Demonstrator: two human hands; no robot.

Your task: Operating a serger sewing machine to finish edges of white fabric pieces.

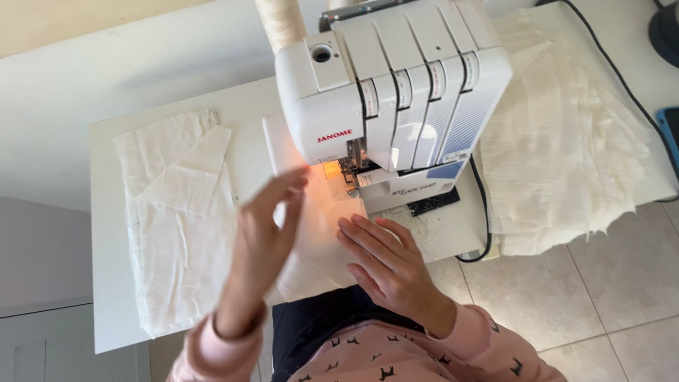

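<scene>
Nearest you, your pink sleeves [467, 339] frame the bottom of the view, and your right hand [385, 265] lies flat, palm down, fingers spread a little, pressing on the cloth [318, 240] at the table's [106, 297] front edge. That cloth is a pale piece running from under your right palm forward to the presser foot [348, 173], where the machine's lamp throws an orange glow on it; its near end hangs over the table edge toward your lap. Your left hand [265, 237] is raised just left of the cloth, open and edge-on, fingers loosely extended and holding nothing; whether its fingertips touch the cloth, you cannot tell from here. The cloth thus lies between your two hands, beneath the right and beside the left. Left of your left hand, a folded stack [177, 219] of the same pale fabric rests on the table, apart from the machine. Beyond your hands stands the white overlocker [396, 85], with a thread cone [281, 21] rising behind it. To the right, a bigger heap [559, 141] of crinkled pale fabric drapes over the table's edge, and a black cable [484, 212] curls down beside the machine.
</scene>
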